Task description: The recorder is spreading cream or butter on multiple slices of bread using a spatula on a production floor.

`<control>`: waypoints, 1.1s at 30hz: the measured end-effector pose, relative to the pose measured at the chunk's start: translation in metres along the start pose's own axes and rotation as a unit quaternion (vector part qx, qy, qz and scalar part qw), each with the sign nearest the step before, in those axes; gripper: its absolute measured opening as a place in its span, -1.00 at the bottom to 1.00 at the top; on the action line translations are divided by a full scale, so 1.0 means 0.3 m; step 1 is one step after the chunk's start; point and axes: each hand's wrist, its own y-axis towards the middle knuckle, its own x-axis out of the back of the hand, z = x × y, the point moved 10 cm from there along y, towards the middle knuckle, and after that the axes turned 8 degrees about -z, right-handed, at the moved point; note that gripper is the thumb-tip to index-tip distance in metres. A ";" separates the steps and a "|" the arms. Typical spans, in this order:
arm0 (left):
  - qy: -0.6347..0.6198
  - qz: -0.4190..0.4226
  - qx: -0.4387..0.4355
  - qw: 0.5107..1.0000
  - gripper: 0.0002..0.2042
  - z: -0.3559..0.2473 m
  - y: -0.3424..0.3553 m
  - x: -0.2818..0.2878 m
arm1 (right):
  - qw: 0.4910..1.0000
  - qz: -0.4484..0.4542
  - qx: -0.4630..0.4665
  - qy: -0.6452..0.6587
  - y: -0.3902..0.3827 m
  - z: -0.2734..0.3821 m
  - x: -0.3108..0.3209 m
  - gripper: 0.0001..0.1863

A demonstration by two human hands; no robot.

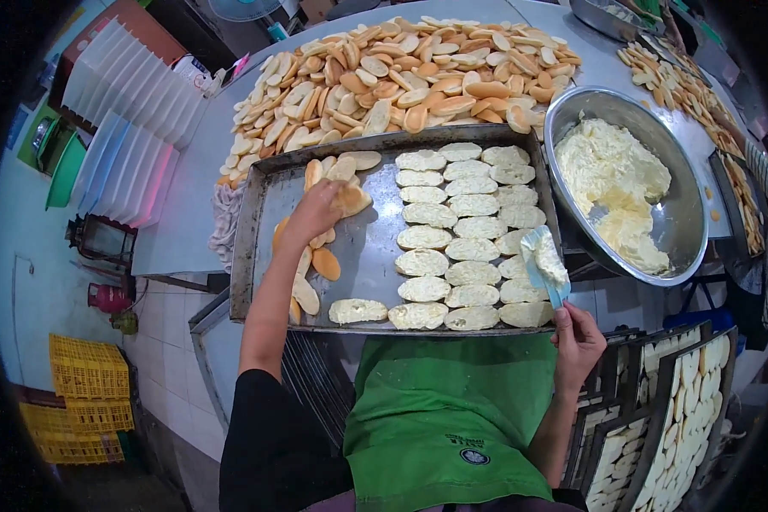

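My left hand (pixel 319 210) is closed on a bread slice (pixel 351 200) over the left part of a metal baking tray (pixel 384 143). Loose bread slices (pixel 325 264) lie under and around it, some crust side up. My right hand (pixel 578 334), at the tray's near right corner, grips a light blue flat scraper (pixel 539 256). White cream (pixel 549 259) is heaped on its blade. Columns of cream-spread bread slices (pixel 472 250) fill the tray's right half. One more spread slice (pixel 357 311) lies by the near edge, left of them.
A large pile of bread slices (pixel 401 72) covers the table behind the tray. On the right stands a steel bowl (pixel 691 224) of cream. Filled trays (pixel 683 418) are racked at the lower right. White plastic containers (pixel 136 77) and yellow crates (pixel 90 367) are at the left.
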 end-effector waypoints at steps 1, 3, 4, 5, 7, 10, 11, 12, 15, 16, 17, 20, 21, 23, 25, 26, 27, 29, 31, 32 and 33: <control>-0.001 -0.002 0.000 1.000 -0.56 -0.013 -0.009 0.008 | 1.000 0.008 0.003 -0.001 -0.007 0.006 -0.008 -0.86; -0.139 -0.095 0.085 0.982 -0.60 0.014 -0.038 0.081 | 1.000 0.017 0.001 0.001 -0.020 0.006 -0.021 -0.85; -0.139 -0.097 0.085 0.982 -0.60 -0.016 -0.053 0.085 | 0.999 0.031 0.003 0.009 -0.027 0.005 -0.038 -0.85; -0.353 -0.095 0.162 0.917 -0.61 -0.021 -0.085 0.059 | 0.999 0.046 0.004 0.017 -0.036 0.008 -0.057 -0.85; -0.613 -0.074 0.242 0.749 -0.62 -0.124 -0.157 0.011 | 0.997 0.078 0.005 0.009 -0.057 0.027 -0.098 -0.85; -0.757 0.030 0.205 0.619 -0.58 -0.320 -0.241 -0.052 | 0.983 0.173 0.055 0.028 -0.104 0.083 -0.214 -0.86; -0.767 0.033 0.223 0.601 -0.51 -0.359 -0.276 -0.070 | 0.983 0.176 0.054 0.026 -0.112 0.094 -0.239 -0.86; -0.781 0.045 0.220 0.583 -0.48 -0.398 -0.310 -0.080 | 0.979 0.185 0.078 0.037 -0.124 0.123 -0.265 -0.84; -0.820 0.052 0.217 0.526 -0.40 -0.485 -0.374 -0.089 | 0.971 0.211 0.106 0.040 -0.153 0.162 -0.308 -0.80; -0.842 0.051 0.216 0.491 -0.35 -0.507 -0.386 -0.085 | 0.966 0.228 0.109 0.053 -0.166 0.155 -0.323 -0.80; -0.844 0.048 0.216 0.489 -0.35 -0.517 -0.397 -0.081 | 0.961 0.244 0.113 0.067 -0.177 0.152 -0.337 -0.79; -0.835 0.050 0.194 0.512 -0.29 -0.546 -0.410 -0.064 | 0.957 0.243 0.153 0.042 -0.198 0.156 -0.340 -0.75; -0.839 0.032 0.191 0.508 -0.29 -0.542 -0.408 -0.053 | 0.953 0.238 0.187 0.012 -0.205 0.165 -0.338 -0.72; -0.842 0.014 0.189 0.505 -0.29 -0.535 -0.410 -0.040 | 0.937 0.215 0.269 -0.053 -0.187 0.214 -0.308 -0.70; -0.801 -0.039 0.220 0.555 -0.23 -0.488 -0.417 -0.032 | 0.912 0.187 0.346 -0.117 -0.180 0.263 -0.278 -0.67; -0.801 -0.037 0.220 0.555 -0.23 -0.490 -0.414 -0.031 | 0.917 0.155 0.343 -0.135 -0.158 0.270 -0.251 -0.67; -0.784 -0.058 0.216 0.580 -0.23 -0.480 -0.409 -0.018 | 0.920 0.122 0.340 -0.152 -0.142 0.281 -0.224 -0.66; -0.765 -0.076 0.211 0.604 -0.24 -0.474 -0.398 -0.017 | 0.936 0.117 0.301 -0.141 -0.141 0.290 -0.212 -0.68; -0.769 -0.098 0.153 0.613 -0.28 -0.480 -0.377 -0.002 | 0.958 0.175 0.222 -0.055 -0.153 0.261 -0.223 -0.69; -0.769 -0.095 0.153 0.614 -0.28 -0.487 -0.367 0.006 | 0.944 0.217 0.238 -0.074 -0.171 0.258 -0.242 -0.71; -0.791 -0.094 0.160 0.583 -0.30 -0.493 -0.358 0.021 | 0.945 0.214 0.237 -0.074 -0.163 0.250 -0.228 -0.71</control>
